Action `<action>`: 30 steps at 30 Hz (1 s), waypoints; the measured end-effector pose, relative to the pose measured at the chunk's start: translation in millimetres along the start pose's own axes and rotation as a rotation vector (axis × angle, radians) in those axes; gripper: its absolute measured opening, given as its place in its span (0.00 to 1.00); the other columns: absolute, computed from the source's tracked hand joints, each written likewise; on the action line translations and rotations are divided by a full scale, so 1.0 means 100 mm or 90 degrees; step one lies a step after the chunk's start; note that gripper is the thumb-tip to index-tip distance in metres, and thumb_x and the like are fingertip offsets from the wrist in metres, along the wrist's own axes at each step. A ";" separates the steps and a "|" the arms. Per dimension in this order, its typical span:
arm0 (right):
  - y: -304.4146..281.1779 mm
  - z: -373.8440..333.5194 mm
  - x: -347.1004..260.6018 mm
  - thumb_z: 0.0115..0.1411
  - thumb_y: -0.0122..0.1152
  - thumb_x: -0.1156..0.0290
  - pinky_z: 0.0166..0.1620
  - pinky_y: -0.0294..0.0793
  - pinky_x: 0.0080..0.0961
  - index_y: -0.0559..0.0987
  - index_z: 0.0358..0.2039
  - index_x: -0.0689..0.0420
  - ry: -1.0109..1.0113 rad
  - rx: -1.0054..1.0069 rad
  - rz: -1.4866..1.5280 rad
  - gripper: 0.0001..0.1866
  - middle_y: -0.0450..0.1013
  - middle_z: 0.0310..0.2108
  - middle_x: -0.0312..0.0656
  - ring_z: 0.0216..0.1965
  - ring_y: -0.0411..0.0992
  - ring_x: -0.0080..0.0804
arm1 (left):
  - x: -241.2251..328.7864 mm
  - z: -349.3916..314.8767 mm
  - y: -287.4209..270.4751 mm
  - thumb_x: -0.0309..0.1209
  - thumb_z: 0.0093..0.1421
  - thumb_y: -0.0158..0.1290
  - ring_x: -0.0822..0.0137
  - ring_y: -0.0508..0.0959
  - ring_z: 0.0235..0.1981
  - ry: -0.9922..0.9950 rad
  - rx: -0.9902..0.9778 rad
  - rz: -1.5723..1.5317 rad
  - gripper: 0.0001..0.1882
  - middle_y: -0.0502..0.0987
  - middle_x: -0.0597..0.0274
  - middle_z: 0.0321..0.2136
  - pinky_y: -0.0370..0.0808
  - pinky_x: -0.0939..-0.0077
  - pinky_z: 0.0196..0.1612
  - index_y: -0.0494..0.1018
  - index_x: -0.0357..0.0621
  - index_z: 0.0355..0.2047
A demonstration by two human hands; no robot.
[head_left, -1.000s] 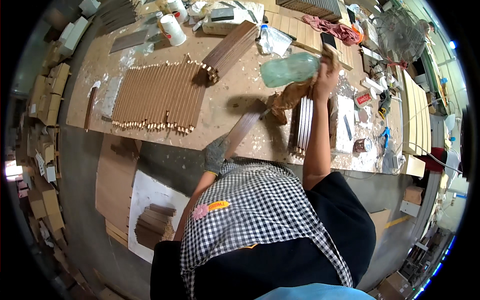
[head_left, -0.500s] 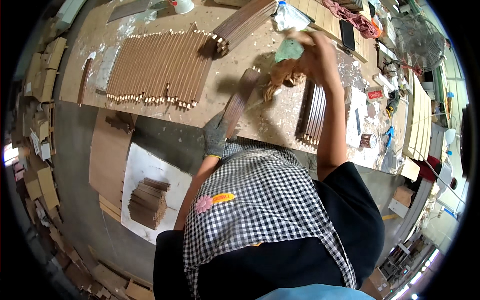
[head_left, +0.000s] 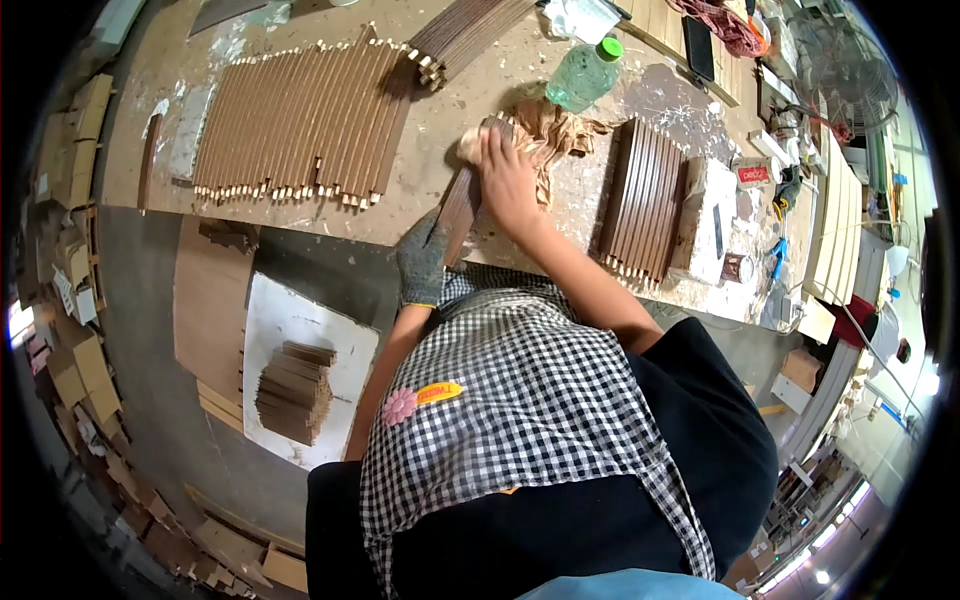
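My left hand (head_left: 421, 258), in a grey glove, is closed around the near end of a short bundle of brown wooden strips (head_left: 460, 212). My bare right hand (head_left: 508, 185) presses a bunched tan cloth (head_left: 550, 132) onto the far end of those strips, its fingers bent over the top. Much of the cloth spreads out on the table to the right of the hand. Just beyond it stands a translucent green bottle (head_left: 584, 77) with a bright green cap.
A wide row of brown strips (head_left: 300, 125) with pale ends lies at left, another bundle (head_left: 470, 40) at the back. More strips (head_left: 645, 200) lie at right beside a white block (head_left: 707, 225). Below the table, stacked strips (head_left: 295, 392) rest on a white board (head_left: 300, 300).
My right hand has come down and left from above the table, bringing the cloth onto the strips. The green bottle, earlier up at that hand, now stands on the table.
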State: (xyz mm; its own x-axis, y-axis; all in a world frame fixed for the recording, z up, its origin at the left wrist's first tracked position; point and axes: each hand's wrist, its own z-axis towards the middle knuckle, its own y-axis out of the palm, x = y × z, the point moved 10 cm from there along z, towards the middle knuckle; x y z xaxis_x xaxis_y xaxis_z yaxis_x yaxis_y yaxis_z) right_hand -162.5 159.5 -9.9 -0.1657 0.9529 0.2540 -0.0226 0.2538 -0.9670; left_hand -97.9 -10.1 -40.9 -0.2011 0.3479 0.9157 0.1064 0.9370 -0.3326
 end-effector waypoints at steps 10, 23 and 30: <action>-0.03 -0.22 0.01 0.62 0.49 0.72 0.52 0.70 0.36 0.75 0.53 0.71 0.015 0.063 0.145 0.21 0.64 0.54 0.51 0.46 0.64 0.40 | 0.05 -0.04 0.01 0.35 0.66 0.54 0.62 0.80 0.41 0.034 0.002 0.031 0.20 0.81 0.48 0.43 0.75 0.69 0.46 0.75 0.30 0.50; 0.10 0.16 0.40 0.60 0.52 0.69 0.54 0.69 0.28 0.78 0.51 0.64 0.028 0.055 0.076 0.20 0.64 0.57 0.49 0.46 0.65 0.38 | -0.10 -0.04 0.01 0.36 0.65 0.55 0.58 0.80 0.46 -0.024 -0.001 -0.067 0.20 0.81 0.47 0.45 0.74 0.69 0.51 0.76 0.31 0.50; 0.08 -0.16 0.09 0.58 0.53 0.71 0.50 0.70 0.28 0.77 0.52 0.66 -0.033 0.070 0.091 0.22 0.64 0.58 0.48 0.45 0.66 0.39 | -0.04 -0.02 0.02 0.36 0.64 0.56 0.59 0.81 0.45 -0.022 0.002 -0.025 0.20 0.81 0.48 0.44 0.75 0.69 0.49 0.76 0.31 0.49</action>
State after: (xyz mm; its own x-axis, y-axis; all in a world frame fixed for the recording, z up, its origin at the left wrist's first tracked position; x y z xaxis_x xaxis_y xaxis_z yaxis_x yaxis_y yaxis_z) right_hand -148.9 172.8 -15.1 -0.2249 0.9675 0.1155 -0.1023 0.0945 -0.9903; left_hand -95.0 -9.7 -44.8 -0.2388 0.3112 0.9199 0.0941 0.9502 -0.2971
